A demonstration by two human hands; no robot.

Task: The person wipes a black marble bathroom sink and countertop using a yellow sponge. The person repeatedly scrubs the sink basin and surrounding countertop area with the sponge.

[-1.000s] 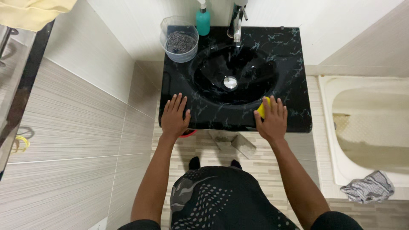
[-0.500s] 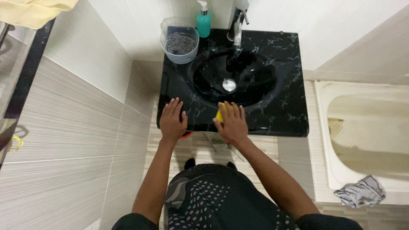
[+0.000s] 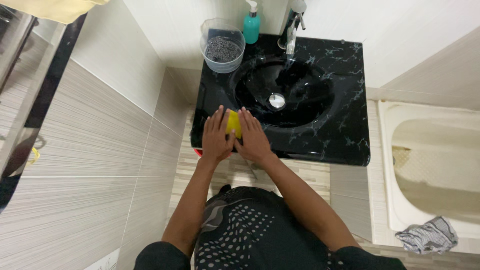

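On the front left corner of the black marbled surface (image 3: 320, 135), the left hand (image 3: 216, 134) is laid flat with fingers spread, holding nothing. Just beside it, a yellow sponge (image 3: 233, 123) is pressed down under the flattened right hand (image 3: 254, 136). The front rim looks glossy (likely wiped), while the basin (image 3: 300, 85) and the back corners are judged untouched.

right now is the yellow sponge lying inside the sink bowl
No, the yellow sponge sits on the flat front-left rim of the black sink, between the left hand and right hand, outside the bowl.
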